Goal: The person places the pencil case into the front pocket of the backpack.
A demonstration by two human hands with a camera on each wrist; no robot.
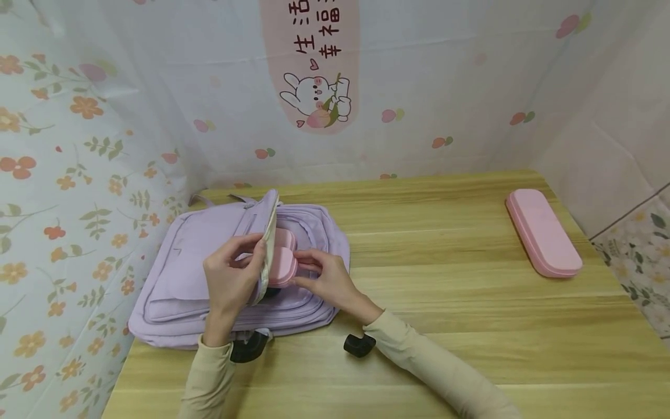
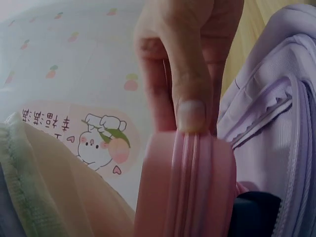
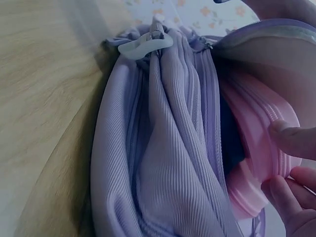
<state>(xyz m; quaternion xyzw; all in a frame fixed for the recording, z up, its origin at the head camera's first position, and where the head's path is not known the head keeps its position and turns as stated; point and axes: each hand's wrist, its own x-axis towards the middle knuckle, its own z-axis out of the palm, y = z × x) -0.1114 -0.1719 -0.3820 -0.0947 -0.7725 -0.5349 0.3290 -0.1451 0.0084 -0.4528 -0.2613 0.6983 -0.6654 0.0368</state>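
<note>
A lavender backpack (image 1: 183,244) lies on the table, its pocket unzipped. My left hand (image 1: 230,276) pinches the edge of the pocket flap (image 1: 271,233) and holds it raised. My right hand (image 1: 332,282) grips the end of a pink zippered pencil case (image 1: 282,265) between thumb and fingers; the case's other end is hidden inside the pocket. A second pink case (image 3: 244,190) sits in the pocket right beside the held one. Something dark blue (image 3: 231,138) also shows inside the pocket. In the left wrist view the right thumb presses on the zip of the held case (image 2: 185,187).
Another long pink case (image 1: 544,233) lies at the table's right edge. Two black curved pieces (image 1: 359,345) are by the wrists. A wood-grain table (image 1: 429,256) carries everything, with patterned cloth (image 1: 445,87) hanging behind and floral cloth (image 1: 78,233) at the left.
</note>
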